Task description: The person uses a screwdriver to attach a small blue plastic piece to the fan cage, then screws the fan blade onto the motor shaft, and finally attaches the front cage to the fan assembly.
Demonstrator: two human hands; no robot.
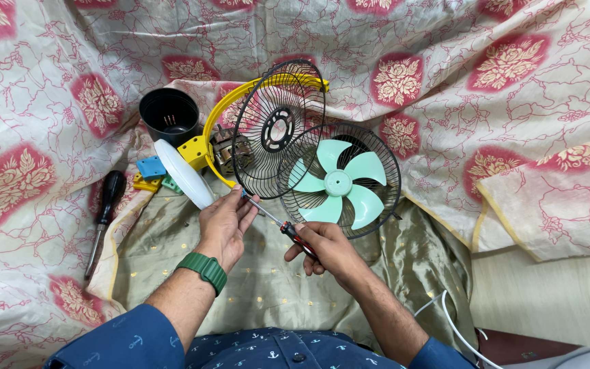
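My right hand (328, 247) grips the red-and-black handle of a screwdriver (276, 221) whose shaft points up-left. My left hand (224, 225), with a green watch on the wrist, pinches the shaft near its tip, at the lower rim of an upright black wire fan guard (278, 130). Behind that guard curves a yellow fan bracket (221, 109) with the motor (232, 152). A second black guard (377, 158) lies to the right with a mint-green fan blade (337, 183) resting in it.
A black round cup (169, 115), a white disc-shaped base (183, 173), small blue, yellow and green plastic parts (150, 172) and a black-handled screwdriver (105, 210) lie at left on the floral cloth (500, 102). A white cable (453, 321) runs at lower right.
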